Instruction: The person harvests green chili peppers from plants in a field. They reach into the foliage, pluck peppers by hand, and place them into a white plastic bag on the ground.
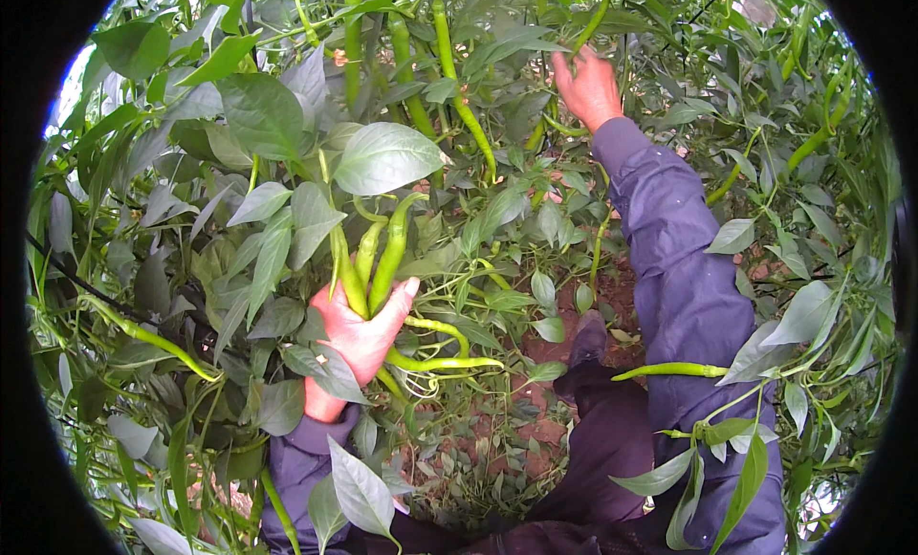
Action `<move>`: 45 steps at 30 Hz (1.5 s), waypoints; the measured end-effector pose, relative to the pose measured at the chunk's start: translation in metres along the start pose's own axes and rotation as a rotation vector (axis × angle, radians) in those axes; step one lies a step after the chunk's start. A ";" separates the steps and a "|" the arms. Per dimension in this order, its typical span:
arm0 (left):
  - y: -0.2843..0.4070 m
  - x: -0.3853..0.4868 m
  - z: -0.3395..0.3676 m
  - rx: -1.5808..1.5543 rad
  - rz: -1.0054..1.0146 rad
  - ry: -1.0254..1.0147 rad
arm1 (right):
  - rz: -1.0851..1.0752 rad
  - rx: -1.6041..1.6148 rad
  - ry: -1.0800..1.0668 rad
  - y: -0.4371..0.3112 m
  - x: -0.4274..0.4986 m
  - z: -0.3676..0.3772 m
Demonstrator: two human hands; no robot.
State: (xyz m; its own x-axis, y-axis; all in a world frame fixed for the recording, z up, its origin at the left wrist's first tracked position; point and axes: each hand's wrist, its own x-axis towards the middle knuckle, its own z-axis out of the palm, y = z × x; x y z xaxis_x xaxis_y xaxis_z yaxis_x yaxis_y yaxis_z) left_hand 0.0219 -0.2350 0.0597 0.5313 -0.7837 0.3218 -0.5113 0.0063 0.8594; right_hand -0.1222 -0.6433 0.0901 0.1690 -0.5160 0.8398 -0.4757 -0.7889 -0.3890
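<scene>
Several long green chili peppers (387,261) stand upright in my left hand (362,333), which is closed around their lower parts with the thumb across the front. More thin green peppers (445,363) stick out to the right beside that hand. My right hand (589,89) reaches far forward to the upper right, at a green pepper (592,23) among the leaves. Its thumb and fingers are around the pepper's lower end, partly hidden by leaves. Nearby, long wrinkled green peppers (462,110) hang from the plants between the two hands.
Dense pepper plants with broad leaves (262,114) surround both arms. A dark line (79,279) runs through the foliage at the left. Reddish soil (541,397) shows between low plants near my shoe (589,336). A pepper (670,370) lies across in front of my right sleeve.
</scene>
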 end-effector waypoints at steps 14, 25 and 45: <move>0.004 -0.005 0.004 -0.128 -0.063 -0.030 | 0.156 -0.293 -0.100 -0.022 -0.005 -0.003; 0.008 -0.006 0.005 -0.027 -0.028 -0.049 | 0.166 -0.136 -0.085 -0.028 0.000 -0.002; -0.004 -0.009 0.007 -0.045 0.168 -0.058 | -0.204 0.223 0.491 -0.120 -0.035 -0.139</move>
State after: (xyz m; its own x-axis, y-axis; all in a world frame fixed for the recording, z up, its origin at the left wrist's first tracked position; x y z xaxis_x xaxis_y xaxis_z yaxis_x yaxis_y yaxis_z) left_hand 0.0142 -0.2320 0.0507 0.4003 -0.8038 0.4401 -0.5579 0.1672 0.8129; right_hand -0.1905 -0.4842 0.1604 -0.2079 -0.1722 0.9629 -0.2727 -0.9351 -0.2261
